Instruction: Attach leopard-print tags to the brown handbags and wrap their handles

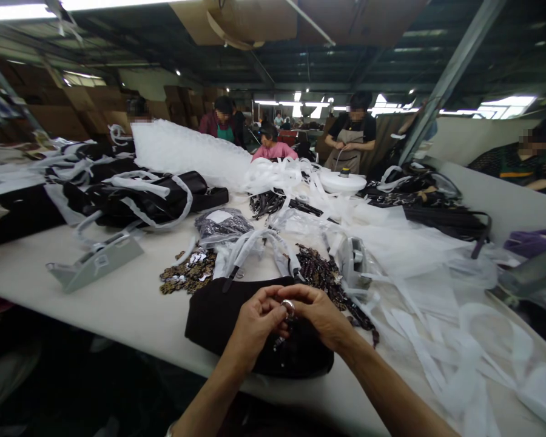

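A black handbag (pixel 218 309) lies on the table in front of me, its handles (pixel 243 249) wrapped in white material. Over the bag my left hand (pixel 261 312) and my right hand (pixel 318 309) meet, fingers pinched around a shiny metal ring (pixel 288 308). Something dark with small bright spots hangs below the ring; its kind is unclear. Beyond the bag lie a pile of brown and gold tags (pixel 188 273) on the left and a heap of dark beaded-looking strands (pixel 321 273) on the right.
A grey tape dispenser (pixel 97 261) stands on the left, another dispenser (pixel 355 261) beyond my right hand. Wrapped black bags (pixel 164 197) crowd the left back. White strips (pixel 437 352) and translucent sheets cover the right. Several people work across the table (pixel 131 297).
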Demonstrator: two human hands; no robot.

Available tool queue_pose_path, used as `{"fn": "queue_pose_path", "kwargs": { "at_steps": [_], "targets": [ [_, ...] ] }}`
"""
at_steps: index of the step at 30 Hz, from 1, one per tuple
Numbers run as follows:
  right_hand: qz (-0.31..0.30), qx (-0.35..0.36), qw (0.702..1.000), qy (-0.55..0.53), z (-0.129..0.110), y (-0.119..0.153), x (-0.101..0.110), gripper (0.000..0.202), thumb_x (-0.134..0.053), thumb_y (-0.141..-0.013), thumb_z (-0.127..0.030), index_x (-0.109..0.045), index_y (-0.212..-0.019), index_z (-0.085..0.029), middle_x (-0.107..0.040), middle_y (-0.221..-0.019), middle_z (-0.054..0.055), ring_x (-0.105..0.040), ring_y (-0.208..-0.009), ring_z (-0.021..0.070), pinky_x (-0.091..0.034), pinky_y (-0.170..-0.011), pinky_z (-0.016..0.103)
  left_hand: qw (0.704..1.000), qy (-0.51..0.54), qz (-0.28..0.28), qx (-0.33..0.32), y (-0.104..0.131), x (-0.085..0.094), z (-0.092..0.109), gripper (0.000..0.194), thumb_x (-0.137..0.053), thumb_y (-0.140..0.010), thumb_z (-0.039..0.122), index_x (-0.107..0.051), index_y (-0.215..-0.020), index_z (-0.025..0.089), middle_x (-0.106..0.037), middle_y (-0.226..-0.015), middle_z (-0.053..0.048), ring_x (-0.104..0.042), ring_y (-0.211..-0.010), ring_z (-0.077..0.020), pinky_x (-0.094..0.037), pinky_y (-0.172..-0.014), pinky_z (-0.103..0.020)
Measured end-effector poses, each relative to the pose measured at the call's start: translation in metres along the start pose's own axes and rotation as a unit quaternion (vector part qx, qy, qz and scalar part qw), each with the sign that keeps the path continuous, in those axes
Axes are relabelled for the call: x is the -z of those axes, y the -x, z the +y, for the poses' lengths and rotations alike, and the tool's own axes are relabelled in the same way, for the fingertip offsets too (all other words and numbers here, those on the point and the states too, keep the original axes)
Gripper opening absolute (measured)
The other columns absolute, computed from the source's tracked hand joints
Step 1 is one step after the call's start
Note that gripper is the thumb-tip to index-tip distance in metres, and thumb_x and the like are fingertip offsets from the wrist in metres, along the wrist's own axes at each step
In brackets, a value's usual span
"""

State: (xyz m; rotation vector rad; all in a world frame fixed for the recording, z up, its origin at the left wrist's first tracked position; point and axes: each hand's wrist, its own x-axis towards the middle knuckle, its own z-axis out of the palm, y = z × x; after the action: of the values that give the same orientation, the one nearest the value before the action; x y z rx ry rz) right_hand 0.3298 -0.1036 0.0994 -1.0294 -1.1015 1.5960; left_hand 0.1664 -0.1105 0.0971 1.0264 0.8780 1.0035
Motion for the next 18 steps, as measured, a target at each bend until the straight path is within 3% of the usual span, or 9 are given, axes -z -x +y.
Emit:
{"fn": "queue_pose_path", "kwargs": {
  "at_steps": [3, 6, 8, 12, 15, 18],
  "targets": [
    [0.021, -0.007, 1.0, -0.009, 0.009, 0.004, -0.002, 0.025, -0.073, -0.08, -0.042, -0.073, -0.094, -0.021, -0.071, -0.086, 0.0, -0.062, -0.076, 0.0136, -0.048, -0.072, 0.025, 0.998, 0.021, 0.054, 0.007, -0.001, 0.002, -0.006, 0.039, -0.076, -0.075, 0.037, -0.062, -0.102, 0.012, -0.064, -0.076, -0.001, -0.063, -0.062, -0.0121, -0.056, -0.059, -0.025],
    [0.027, 0.033, 0.996, 0.077, 0.015, 0.011, -0.006, 0.029, -0.076, -0.077, -0.041, -0.072, -0.097, -0.021, -0.072, -0.092, 0.001, -0.063, -0.085, 0.017, -0.048, -0.077, 0.027, 0.994, 0.043, 0.099, 0.002, -0.003, 0.002, -0.013, 0.032, -0.078, -0.074, 0.036, -0.057, -0.085, 0.014, -0.065, -0.072, -0.001, -0.064, -0.061, -0.0124, -0.057, -0.058, -0.025],
    [0.068, 0.063, 0.984, 0.151, 0.017, 0.014, -0.007, 0.028, -0.077, -0.075, -0.04, -0.072, -0.096, -0.022, -0.072, -0.091, 0.001, -0.063, -0.086, 0.0188, -0.048, -0.078, 0.028, 0.993, 0.057, 0.103, 0.006, -0.004, 0.001, -0.015, 0.033, -0.079, -0.072, 0.035, -0.053, -0.081, 0.015, -0.065, -0.069, 0.001, -0.064, -0.061, -0.0127, -0.058, -0.059, -0.026],
    [0.132, 0.088, 0.957, 0.244, 0.013, 0.015, -0.005, 0.022, -0.069, -0.081, -0.041, -0.074, -0.088, -0.021, -0.074, -0.087, 0.003, -0.064, -0.083, 0.0204, -0.048, -0.078, 0.03, 0.998, 0.019, 0.055, 0.036, -0.003, 0.004, -0.012, 0.034, -0.076, -0.075, 0.04, -0.054, -0.081, 0.016, -0.067, -0.071, -0.001, -0.068, -0.065, -0.0162, -0.059, -0.061, -0.029],
    [0.111, 0.067, 0.96, 0.25, 0.005, 0.015, -0.002, 0.022, -0.069, -0.081, -0.04, -0.075, -0.087, -0.02, -0.074, -0.082, 0.003, -0.065, -0.077, 0.0198, -0.049, -0.071, 0.029, 0.996, -0.089, -0.009, 0.009, -0.004, 0.011, -0.005, 0.03, -0.065, -0.084, 0.043, -0.061, -0.081, 0.014, -0.067, -0.074, -0.003, -0.067, -0.07, -0.016, -0.057, -0.062, -0.025],
    [0.074, 0.019, 0.973, 0.219, 0.0, 0.016, 0.0, 0.025, -0.071, -0.078, -0.042, -0.074, -0.087, -0.019, -0.071, -0.073, 0.002, -0.063, -0.063, 0.0169, -0.047, -0.058, 0.026, 0.986, -0.16, -0.039, -0.027, -0.007, 0.017, 0.0, 0.025, -0.063, -0.086, 0.04, -0.065, -0.085, 0.014, -0.064, -0.074, -0.001, -0.062, -0.065, -0.012, -0.053, -0.057, -0.021]
  ]
}}
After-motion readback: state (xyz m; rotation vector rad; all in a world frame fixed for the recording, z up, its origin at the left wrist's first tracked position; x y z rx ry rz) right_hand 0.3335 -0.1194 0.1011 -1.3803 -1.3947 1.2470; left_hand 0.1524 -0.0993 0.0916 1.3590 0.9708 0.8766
